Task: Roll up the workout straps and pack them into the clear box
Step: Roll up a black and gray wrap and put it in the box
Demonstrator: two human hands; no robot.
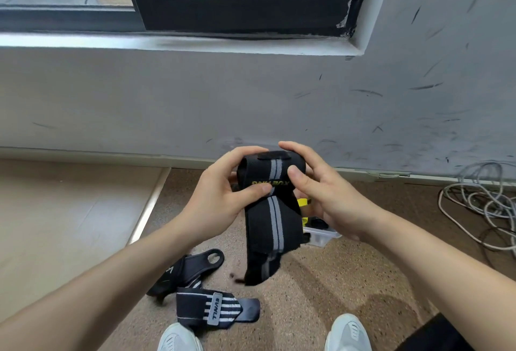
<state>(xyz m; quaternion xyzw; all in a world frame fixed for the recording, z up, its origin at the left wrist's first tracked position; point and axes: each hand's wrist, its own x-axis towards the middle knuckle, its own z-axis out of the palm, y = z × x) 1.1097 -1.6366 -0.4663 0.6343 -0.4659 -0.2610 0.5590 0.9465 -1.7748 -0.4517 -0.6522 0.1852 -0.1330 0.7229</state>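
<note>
Black grey-striped strap (272, 183), centre frame, looks half rolled to me: left hand (220, 194) and right hand (321, 191) curl round the roll, thumbs pressing it, tail dangling, two more straps (212, 308) unrolled lower centre, clear box (321, 234) just right, seemingly part-filled.

A black window frame (240, 12) spans the top of the frame above a grey sill (167, 43). Below it runs a grey wall (139, 99), scuffed with dark marks toward the right. Grey cables (480, 205) lie coiled at the right edge on the speckled brown floor (321, 294). A pale strip (150, 205) borders a lighter floor (55, 211) at left. Two white shoes (347, 334) stand at the bottom edge.
</note>
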